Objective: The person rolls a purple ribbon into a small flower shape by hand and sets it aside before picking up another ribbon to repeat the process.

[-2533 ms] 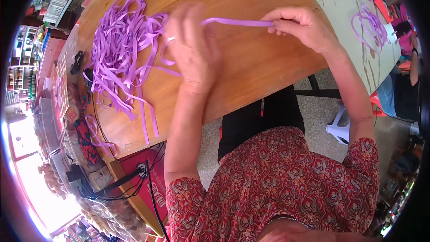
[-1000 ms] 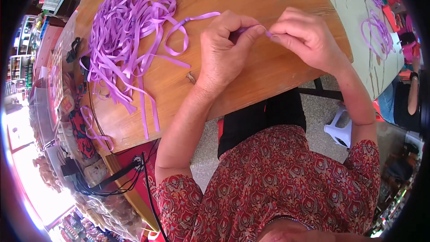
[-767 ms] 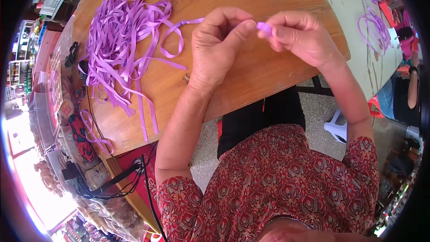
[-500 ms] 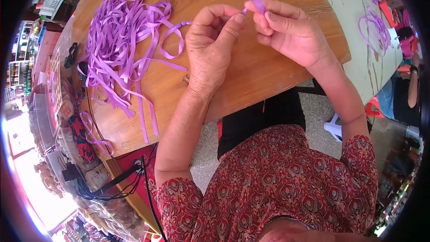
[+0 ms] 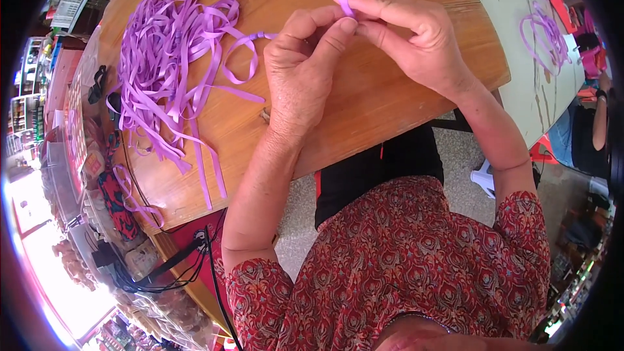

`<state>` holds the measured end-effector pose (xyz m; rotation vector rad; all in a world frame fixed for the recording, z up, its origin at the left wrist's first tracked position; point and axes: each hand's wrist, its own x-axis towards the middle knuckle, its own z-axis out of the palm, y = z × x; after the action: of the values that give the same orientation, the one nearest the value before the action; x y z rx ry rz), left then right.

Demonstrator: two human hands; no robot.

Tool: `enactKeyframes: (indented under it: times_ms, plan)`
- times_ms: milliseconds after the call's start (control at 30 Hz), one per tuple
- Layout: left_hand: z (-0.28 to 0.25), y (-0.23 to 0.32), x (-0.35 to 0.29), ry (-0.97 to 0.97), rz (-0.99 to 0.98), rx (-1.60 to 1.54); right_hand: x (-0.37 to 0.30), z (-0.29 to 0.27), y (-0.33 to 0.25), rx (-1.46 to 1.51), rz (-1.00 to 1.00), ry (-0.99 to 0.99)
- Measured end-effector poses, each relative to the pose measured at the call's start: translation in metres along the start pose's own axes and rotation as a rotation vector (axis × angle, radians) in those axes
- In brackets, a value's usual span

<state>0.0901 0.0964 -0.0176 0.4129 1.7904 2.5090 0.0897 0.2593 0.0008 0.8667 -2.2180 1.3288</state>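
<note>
Over the far part of the wooden table (image 5: 390, 114) both of my hands meet at a narrow purple ribbon (image 5: 346, 5). My left hand (image 5: 304, 58) pinches it between thumb and forefinger. A loop of the ribbon goes round the forefinger of my right hand (image 5: 422, 42), whose thumb tip presses close to the left fingertips. From behind my left hand the ribbon runs left, with small knots along it, toward a big tangled heap of purple ribbon (image 5: 162, 58). What lies inside the left pinch is hidden by the fingers.
A pale table (image 5: 520, 84) adjoins on the right, with more purple ribbon (image 5: 546, 39) on it. Black cables (image 5: 188, 266) hang at the table's left corner, beside bagged goods. A person's arm (image 5: 599, 123) shows at the far right, near a red stool (image 5: 543, 151).
My right hand has moved left and slightly up, against the left hand. The ribbon on its forefinger now forms a standing loop. My left hand stays almost in place, still pinching.
</note>
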Motion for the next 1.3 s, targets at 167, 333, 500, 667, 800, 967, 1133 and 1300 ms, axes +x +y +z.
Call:
enactKeyframes:
  times_ms: [167,333,500,667,800,967,1133,1300]
  plan:
    - [-0.004,-0.001,-0.001,0.022,0.077,0.175,0.000,0.000,-0.008,-0.175,-0.007,-0.041]
    - [-0.001,0.006,-0.004,0.063,0.032,0.072,0.001,-0.005,-0.010,0.046,0.168,-0.027]
    - [-0.001,0.008,-0.004,0.025,0.062,-0.091,0.005,-0.006,-0.008,0.513,0.450,-0.083]
    - [-0.003,0.014,-0.006,0.015,-0.085,-0.173,0.005,-0.006,-0.010,0.365,0.338,-0.146]
    - [-0.002,0.015,-0.005,0.065,-0.159,-0.062,0.009,-0.010,-0.009,-0.219,-0.016,-0.159]
    - [-0.002,0.014,-0.006,0.080,-0.129,0.091,0.020,-0.024,-0.023,-0.483,-0.418,-0.181]
    - [-0.004,0.015,-0.005,0.110,-0.228,0.120,0.056,-0.009,0.042,-0.534,-1.323,0.242]
    - [-0.011,0.011,-0.001,0.060,-0.335,-0.005,0.046,-0.013,0.032,-0.137,-0.948,-0.005]
